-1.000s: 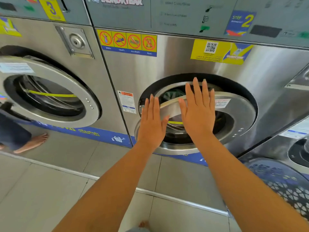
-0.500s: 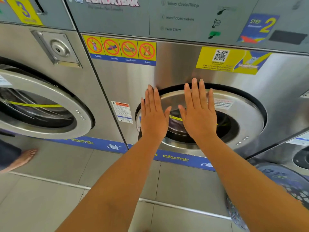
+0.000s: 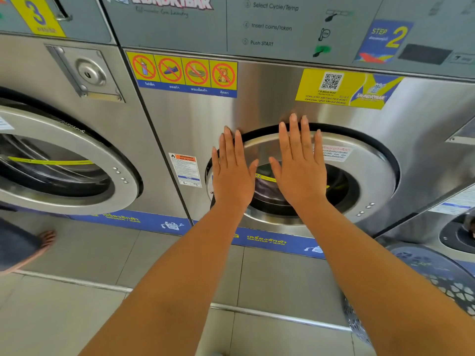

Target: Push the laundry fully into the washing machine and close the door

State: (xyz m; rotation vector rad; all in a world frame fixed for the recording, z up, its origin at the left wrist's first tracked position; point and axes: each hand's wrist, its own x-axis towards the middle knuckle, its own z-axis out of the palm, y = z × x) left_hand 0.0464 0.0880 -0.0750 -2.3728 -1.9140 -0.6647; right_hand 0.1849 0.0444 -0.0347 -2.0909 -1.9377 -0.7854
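Laundry [image 3: 267, 191] dim behind door [image 3: 359, 160] glass.

Two bare forearms, no sleeves down to the frame's lower edge; left hand [image 3: 232, 179] and right hand [image 3: 300, 170] without rings, watch, bracelet or gloves; short, unpainted nails on the fingers [image 3: 293, 129]
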